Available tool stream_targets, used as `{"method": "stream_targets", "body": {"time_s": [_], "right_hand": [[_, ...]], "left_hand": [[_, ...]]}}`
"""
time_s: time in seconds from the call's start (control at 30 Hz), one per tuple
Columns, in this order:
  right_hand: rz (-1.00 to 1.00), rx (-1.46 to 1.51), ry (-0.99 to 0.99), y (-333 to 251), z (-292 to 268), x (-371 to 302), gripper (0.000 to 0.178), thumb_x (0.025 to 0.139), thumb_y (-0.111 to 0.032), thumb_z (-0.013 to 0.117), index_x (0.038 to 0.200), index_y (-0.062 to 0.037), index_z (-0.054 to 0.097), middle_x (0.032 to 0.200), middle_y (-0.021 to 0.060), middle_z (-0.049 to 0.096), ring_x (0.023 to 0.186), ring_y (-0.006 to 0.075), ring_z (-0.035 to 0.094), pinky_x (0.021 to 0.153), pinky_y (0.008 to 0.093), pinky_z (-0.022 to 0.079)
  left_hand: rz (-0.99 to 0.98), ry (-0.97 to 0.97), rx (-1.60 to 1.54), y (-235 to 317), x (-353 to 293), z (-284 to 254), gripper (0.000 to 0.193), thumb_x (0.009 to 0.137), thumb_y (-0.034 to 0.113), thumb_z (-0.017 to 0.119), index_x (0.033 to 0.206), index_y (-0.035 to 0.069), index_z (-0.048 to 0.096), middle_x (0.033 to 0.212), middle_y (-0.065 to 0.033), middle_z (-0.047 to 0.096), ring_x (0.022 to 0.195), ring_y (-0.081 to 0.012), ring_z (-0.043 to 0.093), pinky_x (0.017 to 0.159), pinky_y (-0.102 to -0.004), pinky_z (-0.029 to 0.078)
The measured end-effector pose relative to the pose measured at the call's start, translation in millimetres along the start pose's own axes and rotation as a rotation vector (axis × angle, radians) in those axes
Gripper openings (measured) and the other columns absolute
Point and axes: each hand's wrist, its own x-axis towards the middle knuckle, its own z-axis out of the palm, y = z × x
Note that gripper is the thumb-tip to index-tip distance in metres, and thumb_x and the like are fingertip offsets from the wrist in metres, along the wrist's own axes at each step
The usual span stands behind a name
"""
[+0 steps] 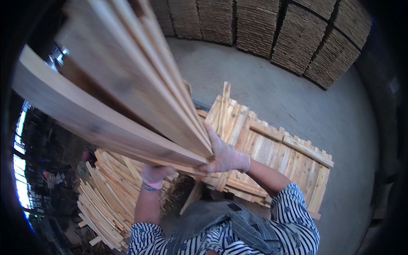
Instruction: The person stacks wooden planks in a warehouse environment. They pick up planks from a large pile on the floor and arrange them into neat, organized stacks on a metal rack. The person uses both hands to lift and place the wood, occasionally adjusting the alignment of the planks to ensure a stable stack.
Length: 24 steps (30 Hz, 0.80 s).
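Several long planed wooden boards (127, 80) rise from my hands toward the upper left, fanned slightly apart at their far ends. My right hand (223, 151), in a pale pinkish work glove, grips their near ends from the right side. Beneath the lowest board (102, 127), my left hand (156, 175), gloved alike, closes on its underside, and part of its fingers is hidden by the wood. Under the boards to the left lies a big pile of loose wooden strips (110, 191).
To the right stands a stack of light boards (272, 157) with a few pieces lying across its top. Tall strapped stacks of rough lumber (293, 40) line the back. Grey concrete floor (263, 97) runs between them. Dark clutter (51, 182) fills the far left.
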Motion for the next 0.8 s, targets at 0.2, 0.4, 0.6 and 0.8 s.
{"method": "stream_targets", "body": {"time_s": [0.2, 0.4, 0.6, 0.8], "right_hand": [[0.115, 0.343, 0.204, 87, 55, -11, 0.147, 0.056, -0.04, 0.095, 0.155, 0.0037, -0.004, 0.151, 0.0284, 0.035, 0.142, 0.0328, 0.037, 0.117, 0.0357, 0.031], [0.192, 0.295, 0.306, 106, 58, -11, 0.144, 0.055, -0.036, 0.096, 0.155, 0.0029, 0.001, 0.149, 0.0227, 0.039, 0.138, 0.0295, 0.04, 0.116, 0.0353, 0.032], [0.031, 0.469, 0.498, 83, 25, -22, 0.128, 0.067, -0.045, 0.09, 0.155, 0.0042, 0.011, 0.148, 0.0243, 0.041, 0.138, 0.0307, 0.04, 0.116, 0.0377, 0.03], [0.51, 0.515, 0.644, 100, 3, -111, 0.12, 0.07, -0.043, 0.087, 0.154, 0.0045, 0.016, 0.146, 0.0252, 0.043, 0.134, 0.0303, 0.044, 0.112, 0.0373, 0.036]], "left_hand": [[-0.087, -0.527, 0.091, -25, 51, 23, 0.077, 0.07, 0.027, 0.092, 0.134, 0.005, 0.057, 0.129, -0.0071, 0.064, 0.121, -0.0195, 0.058, 0.1, -0.0368, 0.049], [-0.393, -0.564, -0.149, -34, 80, 50, 0.067, 0.07, 0.001, 0.088, 0.131, 0.005, 0.06, 0.127, -0.0071, 0.065, 0.12, -0.0202, 0.058, 0.102, -0.0365, 0.048], [-0.505, -0.447, -0.326, -8, 94, 87, 0.069, 0.079, 0.013, 0.08, 0.14, 0.001, 0.048, 0.129, -0.0098, 0.061, 0.119, -0.0223, 0.057, 0.103, -0.0379, 0.048], [-0.731, -0.464, -0.459, -29, 82, 190, 0.071, 0.078, 0.029, 0.08, 0.136, 0.001, 0.051, 0.124, -0.0113, 0.063, 0.112, -0.0251, 0.062, 0.1, -0.0391, 0.051]]}}
